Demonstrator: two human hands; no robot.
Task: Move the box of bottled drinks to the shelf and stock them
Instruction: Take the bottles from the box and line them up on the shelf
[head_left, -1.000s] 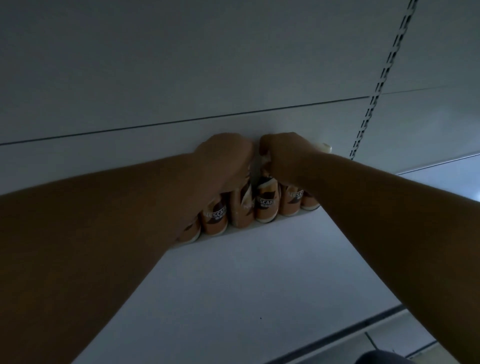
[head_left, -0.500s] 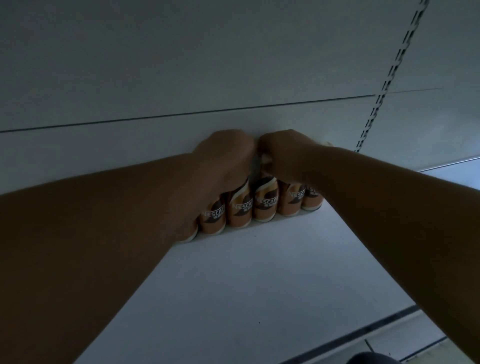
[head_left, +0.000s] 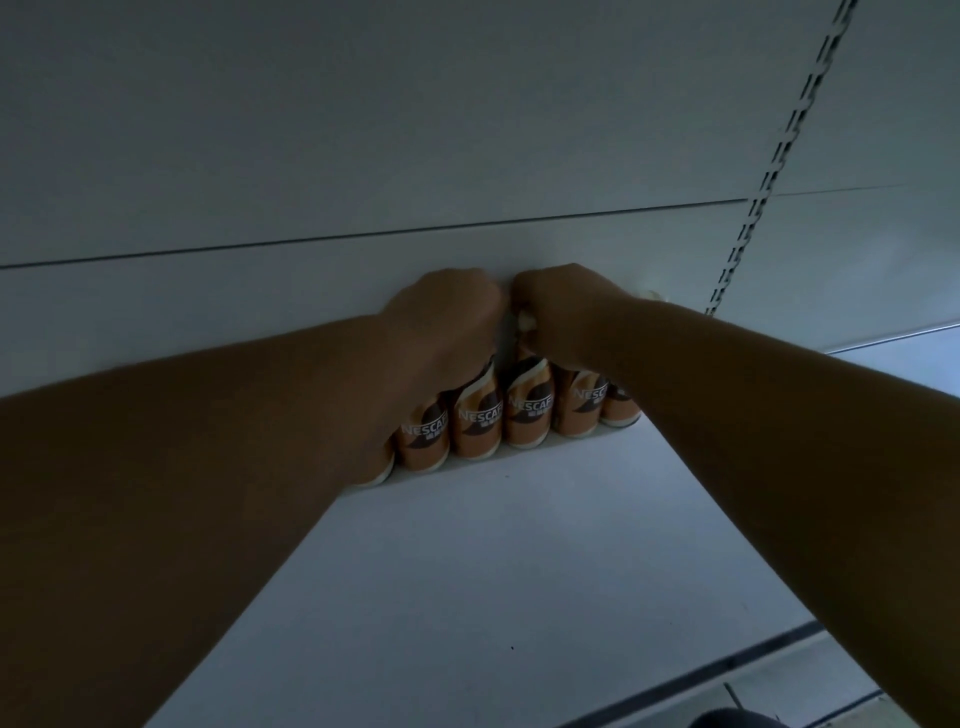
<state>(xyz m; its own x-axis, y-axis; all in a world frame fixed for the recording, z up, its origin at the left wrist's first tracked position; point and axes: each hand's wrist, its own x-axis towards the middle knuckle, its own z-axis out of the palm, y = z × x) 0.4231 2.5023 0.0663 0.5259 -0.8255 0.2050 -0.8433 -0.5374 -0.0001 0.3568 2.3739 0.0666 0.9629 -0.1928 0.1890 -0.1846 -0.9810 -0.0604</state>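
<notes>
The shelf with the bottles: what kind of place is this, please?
Probably a shop aisle or stockroom. The white shelf has a slotted upright for adjustable boards, and identical Nescafé bottles stand in a row against the back panel, both hands on their tops.

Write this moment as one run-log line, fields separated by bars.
stage: stocking | left hand: on bottle tops | right hand: on bottle tops | bottles: upright row, shelf back

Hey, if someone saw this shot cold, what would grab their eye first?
Two bare forearms reach in from both sides, left hand and right hand meeting over a row of orange Nescafe bottles at the back of a white shelf. The shelf's front part is bare.
</notes>
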